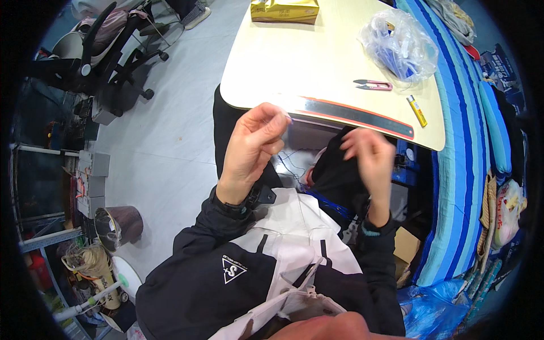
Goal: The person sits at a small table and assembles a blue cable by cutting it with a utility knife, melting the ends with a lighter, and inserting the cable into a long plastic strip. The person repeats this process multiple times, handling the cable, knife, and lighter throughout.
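Observation:
My left hand [255, 148] is raised by the near edge of the table, its thumb and forefinger pinched together. A tiny pale bit shows at the fingertips, too small to name. To the right, my right hand [371, 160] hangs over my lap with bent fingers, smeared by motion; whether it holds anything is unclear. Thin blue cord [290, 162] dangles in loops below and between the hands. Along the table's near edge lies a dark ruler [357, 114] with a red-orange border. Behind it sit small thread snips [374, 85] and a yellow lighter [417, 110].
The pale table [283, 62] carries a gold box [284, 10] at its far end and a clear plastic bag [401, 45] with blue contents. A blue striped cloth [456, 170] runs along the right. On the left stand an office chair [96, 62] and a waste bin [122, 226].

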`<state>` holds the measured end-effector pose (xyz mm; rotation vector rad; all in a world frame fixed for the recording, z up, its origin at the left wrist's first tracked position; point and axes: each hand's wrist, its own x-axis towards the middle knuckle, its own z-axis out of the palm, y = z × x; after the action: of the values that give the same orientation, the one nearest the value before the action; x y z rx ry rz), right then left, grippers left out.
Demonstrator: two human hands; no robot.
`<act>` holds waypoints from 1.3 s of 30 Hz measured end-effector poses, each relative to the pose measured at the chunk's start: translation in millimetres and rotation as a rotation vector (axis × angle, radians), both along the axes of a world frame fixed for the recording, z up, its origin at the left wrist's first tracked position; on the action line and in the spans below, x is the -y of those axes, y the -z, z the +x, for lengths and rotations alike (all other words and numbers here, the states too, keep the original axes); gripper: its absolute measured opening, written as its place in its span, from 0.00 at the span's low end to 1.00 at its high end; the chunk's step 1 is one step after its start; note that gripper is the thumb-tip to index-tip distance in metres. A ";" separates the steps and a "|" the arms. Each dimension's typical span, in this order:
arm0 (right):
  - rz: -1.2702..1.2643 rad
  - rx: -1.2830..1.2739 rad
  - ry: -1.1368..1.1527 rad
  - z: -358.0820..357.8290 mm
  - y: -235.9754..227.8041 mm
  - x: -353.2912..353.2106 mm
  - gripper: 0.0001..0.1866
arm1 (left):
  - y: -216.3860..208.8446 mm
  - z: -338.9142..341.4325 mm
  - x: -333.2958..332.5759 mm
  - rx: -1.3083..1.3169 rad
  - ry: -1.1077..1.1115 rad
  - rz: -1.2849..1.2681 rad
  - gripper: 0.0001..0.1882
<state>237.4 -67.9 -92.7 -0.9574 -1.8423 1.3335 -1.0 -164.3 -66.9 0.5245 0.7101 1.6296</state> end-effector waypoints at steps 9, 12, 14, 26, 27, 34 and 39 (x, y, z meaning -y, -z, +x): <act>-0.515 -0.166 -0.690 -98.1 90.1 29.8 0.39 | -17.6 -36.6 8.1 0.241 -0.169 0.281 0.05; -0.673 -0.138 -0.671 -79.1 82.8 25.7 0.39 | -12.8 -67.3 11.6 0.266 -0.292 0.345 0.06; -0.619 -0.041 -0.774 -51.8 65.7 7.7 0.39 | -5.6 -85.7 17.5 0.264 -0.357 0.336 0.06; -0.288 0.043 -0.185 38.0 9.7 -4.4 0.19 | 34.9 -101.0 34.0 0.391 -0.480 0.252 0.07; -0.314 0.033 -0.144 39.8 12.1 -3.7 0.18 | 36.5 -99.3 33.1 0.354 -0.485 0.248 0.06; -0.389 -0.176 -0.010 49.8 28.2 -0.3 0.16 | 40.3 -92.9 34.6 -0.028 -0.566 0.163 0.13; -0.409 -0.197 0.010 52.3 32.5 0.8 0.17 | 37.0 -90.2 35.7 -0.018 -0.512 0.184 0.18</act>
<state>289.6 -68.7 -125.2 -0.9924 -1.4435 1.7725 -91.3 -200.0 -103.9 0.5146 0.7508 2.1863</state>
